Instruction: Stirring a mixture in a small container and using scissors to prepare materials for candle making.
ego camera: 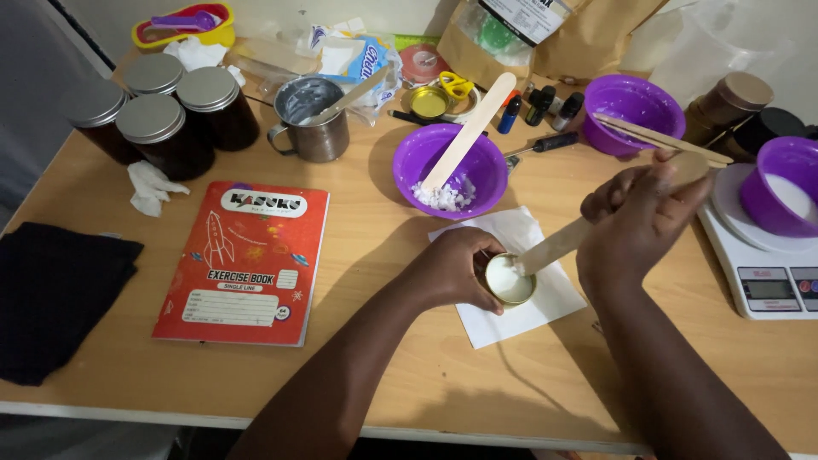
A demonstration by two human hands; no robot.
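Fingers: left hand point(456, 268) curls around a small round tin point(509, 279), fingers wrapped on its left side, clasping it; right hand point(641, 213) is clenched around the upper end of a wooden stirring stick point(558, 244).
Tin: sits on a white paper sheet point(503, 328) on the wooden table point(409, 366), filled with a pale cream-coloured substance; its mouth faces up.
Stick: long axis runs from the right hand down and to the left, its lower tip touching the pale fill inside the tin. The tin lies down-left of the right hand's fingers and just right of the left hand's fingers.
Nearer hand: the left touches the tin directly; the right reaches it only through the stick.
Behind the tin: a purple bowl point(443, 170) with white flakes and a broad wooden spatula point(473, 128) leaning in it.
Right side: a white kitchen scale point(771, 290) carrying a purple cup point(780, 196) of white material; another purple bowl point(635, 106) with sticks laid across its rim.
Left side: a red exercise book point(243, 260), a dark cloth point(55, 294), four dark jars with metal lids point(162, 115), a metal mug point(311, 119) with a utensil in it.
Far edge: small dropper bottles point(541, 106), yellow-handled scissors point(456, 85), brown paper bags point(545, 34).
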